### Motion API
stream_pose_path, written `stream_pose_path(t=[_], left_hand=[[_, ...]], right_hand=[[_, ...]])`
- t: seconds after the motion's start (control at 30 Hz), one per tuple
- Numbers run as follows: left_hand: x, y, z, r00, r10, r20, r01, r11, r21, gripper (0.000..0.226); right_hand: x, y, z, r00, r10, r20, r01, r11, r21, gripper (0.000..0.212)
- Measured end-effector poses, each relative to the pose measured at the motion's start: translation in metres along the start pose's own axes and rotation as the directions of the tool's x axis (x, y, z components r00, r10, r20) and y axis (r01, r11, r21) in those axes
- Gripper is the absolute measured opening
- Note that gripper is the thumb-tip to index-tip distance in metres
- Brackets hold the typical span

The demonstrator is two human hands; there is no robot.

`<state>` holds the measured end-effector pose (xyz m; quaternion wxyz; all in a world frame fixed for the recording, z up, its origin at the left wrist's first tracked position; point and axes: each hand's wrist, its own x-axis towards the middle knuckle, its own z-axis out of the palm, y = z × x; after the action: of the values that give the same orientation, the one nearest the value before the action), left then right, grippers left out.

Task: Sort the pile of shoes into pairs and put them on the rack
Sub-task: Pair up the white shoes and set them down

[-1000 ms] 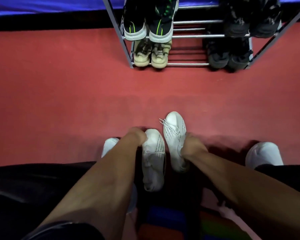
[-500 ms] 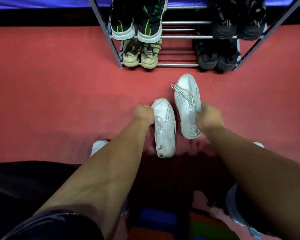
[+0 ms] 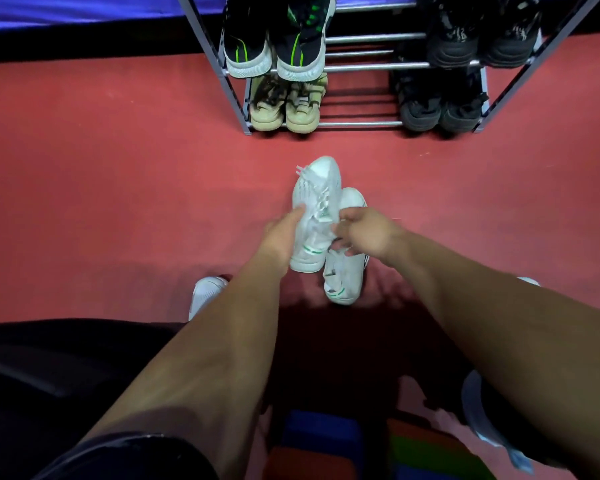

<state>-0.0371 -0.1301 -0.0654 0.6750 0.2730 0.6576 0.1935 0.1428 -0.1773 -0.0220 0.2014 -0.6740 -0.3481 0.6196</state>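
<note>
At centre frame, above the red floor (image 3: 118,202), the two white shoes now overlap as one bundle; half a second ago they were held apart, one per hand. The left hand (image 3: 284,233) is clamped on the upper white shoe (image 3: 317,188). The right hand (image 3: 364,232) is partly spread against the lower white shoe (image 3: 347,282); whether it grips cannot be determined. The rack (image 3: 361,124), at upper centre, carries four pairs, with a bare middle gap on both visible tiers. Judgement: pairing is complete; placement on the rack remains outstanding.
</note>
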Motion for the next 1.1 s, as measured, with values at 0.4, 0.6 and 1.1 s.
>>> stream_pose_path(t=[0.4, 0.6, 1.1], left_hand=[[-0.008, -0.032, -0.018, 0.930, 0.111, -0.351, 0.104, 0.836, 0.539, 0.073], [-0.020, -0.057, -0.018, 0.968, 0.132, -0.213, 0.100, 0.576, 0.811, 0.127], [-0.026, -0.041, -0.015, 0.967, 0.175, -0.184, 0.090, 0.443, 0.892, 0.109]], right_hand=[[-0.020, 0.061, 0.056, 0.938, 0.155, -0.311, -0.328, 0.688, -0.647, 0.128], [-0.022, 0.080, 0.077, 0.964, 0.009, -0.266, -0.236, 0.494, -0.837, 0.147], [-0.011, 0.068, 0.063, 0.940, 0.020, -0.341, -0.275, 0.639, -0.719, 0.125]])
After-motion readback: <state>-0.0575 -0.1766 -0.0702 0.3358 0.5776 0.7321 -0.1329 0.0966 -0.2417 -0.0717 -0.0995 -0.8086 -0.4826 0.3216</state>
